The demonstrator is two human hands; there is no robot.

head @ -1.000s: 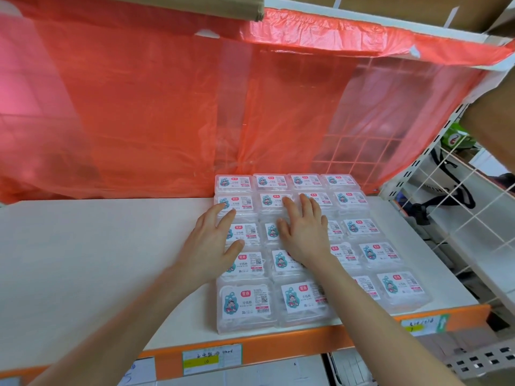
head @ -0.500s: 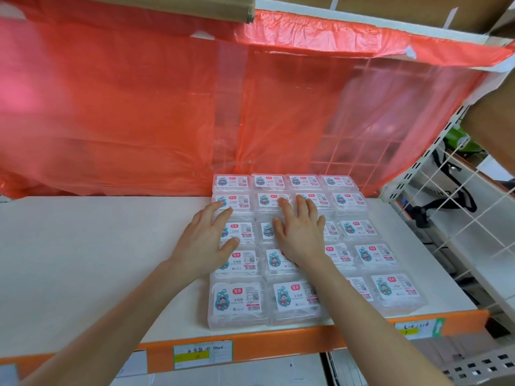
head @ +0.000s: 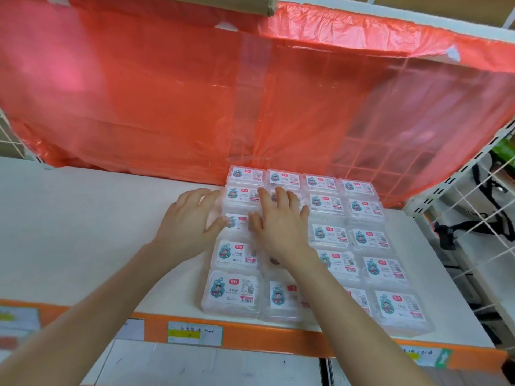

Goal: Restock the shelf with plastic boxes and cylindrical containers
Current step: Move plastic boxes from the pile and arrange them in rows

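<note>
red plastic sheeting hangs behind the white shelf, where clear floss-pick boxes sit in tight rows at its right end. left hand and right hand lie flat, fingers straight, on the left columns. an uneven shove could skew the rows.

box labels 牙线棒, 30 (shelf tag illegible)
</note>
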